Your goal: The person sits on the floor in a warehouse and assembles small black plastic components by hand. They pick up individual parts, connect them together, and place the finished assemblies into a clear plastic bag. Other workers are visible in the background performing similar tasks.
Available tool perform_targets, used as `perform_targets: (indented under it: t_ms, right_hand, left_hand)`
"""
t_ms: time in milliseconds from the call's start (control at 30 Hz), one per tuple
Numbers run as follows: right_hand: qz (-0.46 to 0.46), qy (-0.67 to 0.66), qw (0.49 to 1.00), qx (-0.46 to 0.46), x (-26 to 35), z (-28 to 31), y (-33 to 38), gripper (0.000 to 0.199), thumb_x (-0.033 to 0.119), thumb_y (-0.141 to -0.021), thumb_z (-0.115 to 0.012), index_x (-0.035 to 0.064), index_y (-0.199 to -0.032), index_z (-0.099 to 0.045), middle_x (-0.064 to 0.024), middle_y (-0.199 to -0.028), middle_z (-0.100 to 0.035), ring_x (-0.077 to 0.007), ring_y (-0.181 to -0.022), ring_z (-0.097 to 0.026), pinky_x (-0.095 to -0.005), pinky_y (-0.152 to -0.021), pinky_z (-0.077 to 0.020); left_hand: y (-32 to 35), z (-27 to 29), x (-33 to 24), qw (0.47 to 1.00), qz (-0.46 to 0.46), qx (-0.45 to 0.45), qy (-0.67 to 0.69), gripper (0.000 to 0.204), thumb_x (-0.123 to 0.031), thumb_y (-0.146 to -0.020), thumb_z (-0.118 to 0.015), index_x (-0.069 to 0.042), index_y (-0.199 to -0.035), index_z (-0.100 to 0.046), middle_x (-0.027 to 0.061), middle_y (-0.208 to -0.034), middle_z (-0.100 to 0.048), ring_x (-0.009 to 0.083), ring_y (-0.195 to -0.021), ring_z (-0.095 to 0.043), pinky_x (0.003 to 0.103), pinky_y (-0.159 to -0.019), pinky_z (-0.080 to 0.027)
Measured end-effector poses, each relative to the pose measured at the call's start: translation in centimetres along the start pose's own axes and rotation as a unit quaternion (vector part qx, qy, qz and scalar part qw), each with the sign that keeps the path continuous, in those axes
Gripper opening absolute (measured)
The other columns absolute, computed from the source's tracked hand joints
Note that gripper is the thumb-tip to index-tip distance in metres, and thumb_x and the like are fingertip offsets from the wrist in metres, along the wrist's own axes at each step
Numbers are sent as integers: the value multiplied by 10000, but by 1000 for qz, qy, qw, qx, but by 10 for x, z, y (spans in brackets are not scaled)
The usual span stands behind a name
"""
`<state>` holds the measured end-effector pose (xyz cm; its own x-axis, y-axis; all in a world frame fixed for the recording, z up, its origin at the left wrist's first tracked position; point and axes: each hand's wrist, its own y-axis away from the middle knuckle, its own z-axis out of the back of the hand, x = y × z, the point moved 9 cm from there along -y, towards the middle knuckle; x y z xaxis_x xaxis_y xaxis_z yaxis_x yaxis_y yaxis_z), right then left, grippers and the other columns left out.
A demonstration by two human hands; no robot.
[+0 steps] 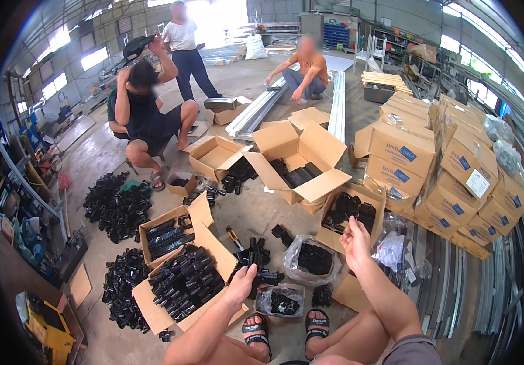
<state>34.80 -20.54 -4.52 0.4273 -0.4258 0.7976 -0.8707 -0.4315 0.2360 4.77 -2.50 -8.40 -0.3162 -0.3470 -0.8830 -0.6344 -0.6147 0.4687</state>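
Note:
My left hand (242,285) is closed round a dark tube-like plastic part (254,281), held above a loose heap of similar black parts (261,250). My right hand (355,243) is raised at the near edge of an open carton (374,228) of black pieces (348,210). Its fingers are pinched together; whatever they hold is too small to make out. Between my hands sits a clear plastic bag (292,260) filled with small black parts. Closer to my feet is a small plastic-lined box (279,299) of black pieces. An orange-and-black hand tool (234,237) lies beyond my left hand.
Open cartons of black parts (184,283) stand at my left, beside large floor piles (118,207). Stacked closed cartons (399,149) and long metal profiles (450,280) fill the right. A seated person (143,115), a squatting person (307,70) and a standing person (180,45) are farther off.

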Motion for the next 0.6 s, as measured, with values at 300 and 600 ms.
perform_targets:
  t_ms: [300,600]
  right_hand:
    - [-7,11,1000,22,-4,5,-4,161,281,-952,-694,165,-979,-587,41,-775,-560,-103,-707,-551,-269,-693,-468]
    - [14,54,998,-15,1,7,1,277,64,-923,-668,99,-1182,-578,-19,-1029,-609,-111,-864,-609,-256,-755,-496]
  left_hand:
    - [-10,0,9,1000,9,25,6,388,-420,-1057,-464,-40,-1052,-544,48,-921,-626,143,-773,-642,303,-666,-514]
    - [-5,1,7,1000,20,13,5,370,-399,-1064,-454,-41,-1053,-546,52,-916,-642,143,-762,-645,295,-655,-513]
